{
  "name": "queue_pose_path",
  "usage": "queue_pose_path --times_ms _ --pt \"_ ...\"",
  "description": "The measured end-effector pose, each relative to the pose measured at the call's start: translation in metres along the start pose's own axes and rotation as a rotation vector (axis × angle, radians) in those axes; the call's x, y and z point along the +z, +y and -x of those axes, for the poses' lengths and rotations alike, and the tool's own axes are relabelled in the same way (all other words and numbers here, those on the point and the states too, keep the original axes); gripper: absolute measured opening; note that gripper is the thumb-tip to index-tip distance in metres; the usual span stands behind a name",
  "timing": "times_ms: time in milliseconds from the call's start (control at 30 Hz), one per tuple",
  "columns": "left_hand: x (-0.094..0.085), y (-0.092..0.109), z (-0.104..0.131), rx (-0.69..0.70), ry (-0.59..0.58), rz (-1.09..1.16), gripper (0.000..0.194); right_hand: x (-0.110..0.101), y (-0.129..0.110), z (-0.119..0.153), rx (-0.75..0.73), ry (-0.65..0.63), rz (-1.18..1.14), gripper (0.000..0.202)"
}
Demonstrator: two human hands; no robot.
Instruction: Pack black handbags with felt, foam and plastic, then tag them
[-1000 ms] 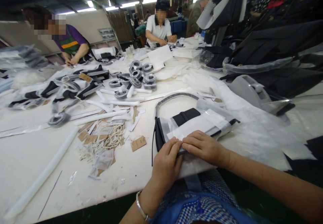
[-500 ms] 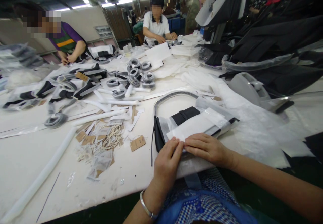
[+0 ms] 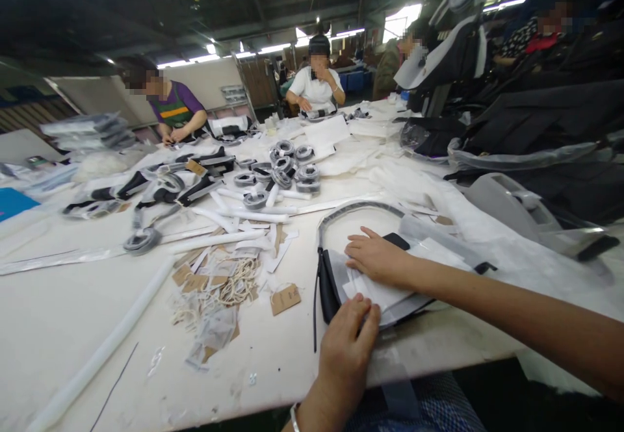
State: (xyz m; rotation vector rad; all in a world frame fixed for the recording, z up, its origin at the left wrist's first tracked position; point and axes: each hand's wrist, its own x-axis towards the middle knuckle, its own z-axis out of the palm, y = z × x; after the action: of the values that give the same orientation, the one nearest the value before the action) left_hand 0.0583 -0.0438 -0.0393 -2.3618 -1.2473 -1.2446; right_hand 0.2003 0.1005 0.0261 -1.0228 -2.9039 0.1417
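Note:
A black handbag (image 3: pixel 330 292) lies on the table in front of me, its handle (image 3: pixel 358 206) wrapped in clear film and arching away from me. White paper (image 3: pixel 436 254) covers much of the bag. My right hand (image 3: pixel 375 258) rests flat on the paper with its fingers stretched toward the left, partly hiding a black strap (image 3: pixel 397 241). At the bag's near left corner, my left hand (image 3: pixel 353 331) is closed at the edge of the paper; what its fingers pinch is hidden. A thin black cord (image 3: pixel 316 308) hangs down at the bag's left side.
Paper tags with strings (image 3: pixel 238 279) lie left of the bag, beside a brown tag (image 3: pixel 286 299). Behind are white tubes (image 3: pixel 253 214), wrapped coils (image 3: pixel 283 159) and wrapped black straps (image 3: pixel 195 188). White sheeting (image 3: pixel 511 256) and black bags (image 3: pixel 546 120) fill the right. People work across the table.
My right hand has moved up from the paper's near edge onto the middle of the bag. The view has shifted. Across the table, a person has raised a hand to the face.

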Motion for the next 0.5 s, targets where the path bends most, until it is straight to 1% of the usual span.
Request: queue_pose_path --times_ms 133,200,267,300,333,400,433,467,500 --pt "0.0 -0.001 -0.003 0.011 0.044 0.007 0.025 0.007 0.0 -0.016 -0.056 -0.076 -0.04 0.019" --pt "0.0 -0.002 -0.005 0.02 0.058 0.006 0.025 0.006 0.005 -0.019 -0.065 -0.081 -0.063 0.02" --pt "0.0 -0.002 -0.006 0.017 0.059 0.007 0.025 0.001 0.01 -0.015 -0.042 -0.056 -0.075 0.023" --pt "0.0 -0.002 -0.005 0.013 0.057 0.009 0.024 -0.003 0.011 -0.009 -0.017 -0.018 -0.08 0.026" --pt "0.0 -0.002 -0.005 0.009 0.055 0.013 0.024 -0.007 0.011 0.0 0.012 0.057 -0.089 0.03" --pt "-0.001 -0.002 -0.004 -0.005 0.041 0.025 0.025 -0.016 0.005 0.029 0.038 0.277 -0.138 0.034" --pt "-0.001 -0.001 -0.003 -0.014 0.033 0.034 0.025 -0.018 -0.001 0.048 0.017 0.401 -0.175 0.034" --pt "-0.002 -0.001 -0.003 -0.022 0.022 0.045 0.026 -0.019 -0.008 0.069 -0.029 0.483 -0.215 0.032" --pt "-0.003 -0.001 -0.002 -0.029 0.012 0.058 0.026 -0.018 -0.016 0.09 -0.089 0.534 -0.241 0.032"
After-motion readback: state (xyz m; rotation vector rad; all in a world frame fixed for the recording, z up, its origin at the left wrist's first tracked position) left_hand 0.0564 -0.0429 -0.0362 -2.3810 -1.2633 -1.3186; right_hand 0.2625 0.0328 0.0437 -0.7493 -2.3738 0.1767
